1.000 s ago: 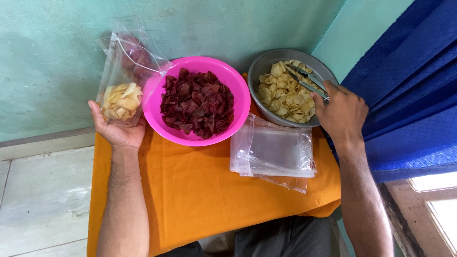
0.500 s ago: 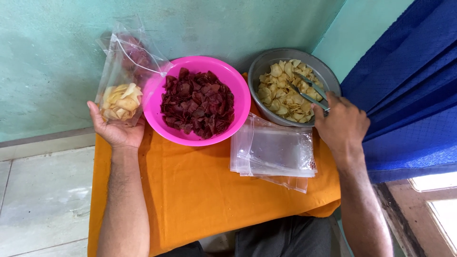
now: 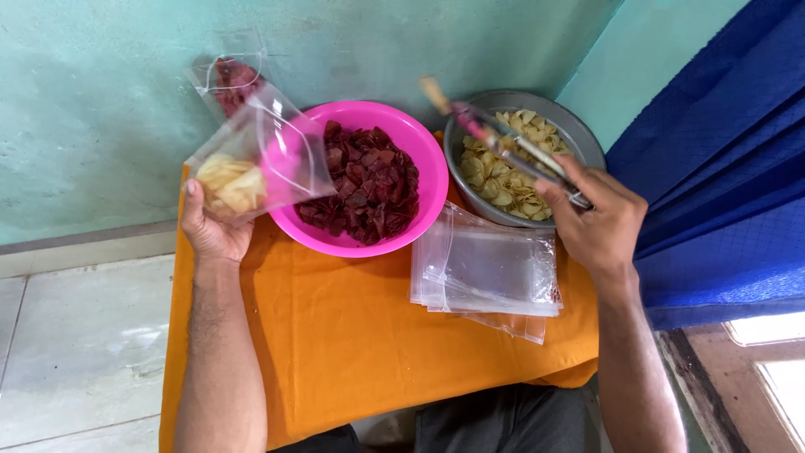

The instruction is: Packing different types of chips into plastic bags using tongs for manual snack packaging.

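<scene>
My left hand (image 3: 210,231) holds a clear plastic bag (image 3: 260,159) with pale yellow chips in its bottom, tilted so its mouth leans over the pink bowl (image 3: 419,210). The pink bowl holds dark red chips (image 3: 365,184). My right hand (image 3: 591,222) grips metal tongs (image 3: 503,138), lifted above the grey metal bowl (image 3: 579,130) of pale yellow chips (image 3: 503,180). The tong tips point left toward the pink bowl and pinch a pale chip (image 3: 432,88).
A stack of empty clear bags (image 3: 490,273) lies on the orange cloth (image 3: 352,335) in front of the bowls. A second bag with red chips (image 3: 231,75) leans on the green wall. Blue curtain (image 3: 721,159) hangs at right; tiled floor (image 3: 75,344) at left.
My right hand lifted the tongs out of the grey bowl and swung them left with a chip. My left hand tilted the bag's mouth toward the pink bowl.
</scene>
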